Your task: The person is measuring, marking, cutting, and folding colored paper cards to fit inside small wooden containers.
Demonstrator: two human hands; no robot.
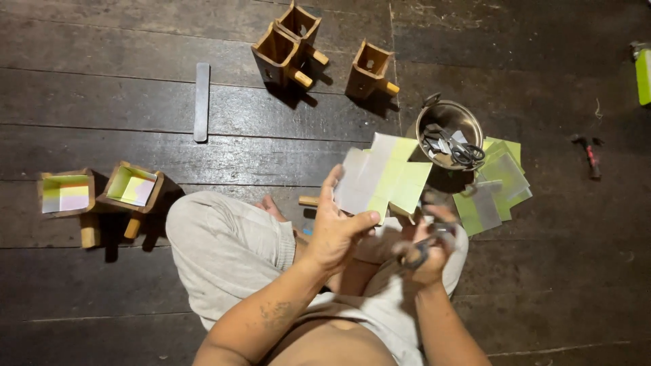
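Above the person's lap, the left hand (336, 230) pinched a sheet of paper (383, 177) between thumb and fingers; the right hand (427, 247) was closed around scissors (417, 256).

left hand (337, 230) raised, grip pinched; right hand (427, 247) curled, blurred.

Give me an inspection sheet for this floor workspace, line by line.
Surface: dark wooden plank floor, worn.
Job's things: left hand holds a grey and yellow-green paper sheet; right hand holds scissors, blurred.
Clutter: paper stack; metal bowl of tools; three empty wooden boxes; two paper-lined boxes; flat grey strip; small hammer.
Grips: both hands closed on their items.
Cables: nothing seen.
Surroundings: green object at the right edge.
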